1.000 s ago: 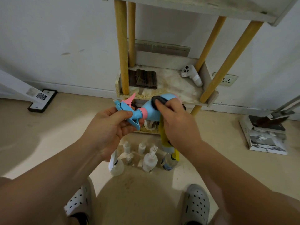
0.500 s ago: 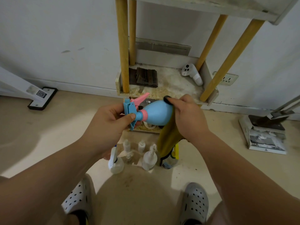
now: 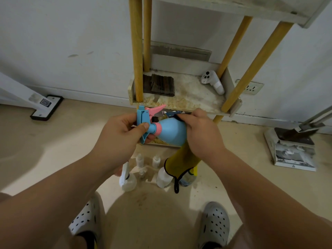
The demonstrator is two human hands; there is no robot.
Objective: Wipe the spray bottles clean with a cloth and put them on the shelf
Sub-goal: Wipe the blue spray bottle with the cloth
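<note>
Two hands share one job here: the left hand grips the blue spray bottle by its nozzle head, thumb pressed across the neck beside the pink collar, holding the bottle on its side in the air just in front of the shelf. The right hand is curled over the bottle's far end with the yellow cloth pinched against it. Over the last second that hand has slid from the top of the body to the base, and the cloth now hangs loose beneath (its black loop dangling), so the wipe looks to be nearing its end and shelving is probably close.

Below, on the floor, stand several more bottles: a round clear one with a white trigger, a white one, two small droppers behind. They look mostly empty, though at this size I cannot be sure. Only a folded dark cloth and a white controller lie on the shelf, no bottles as yet
</note>
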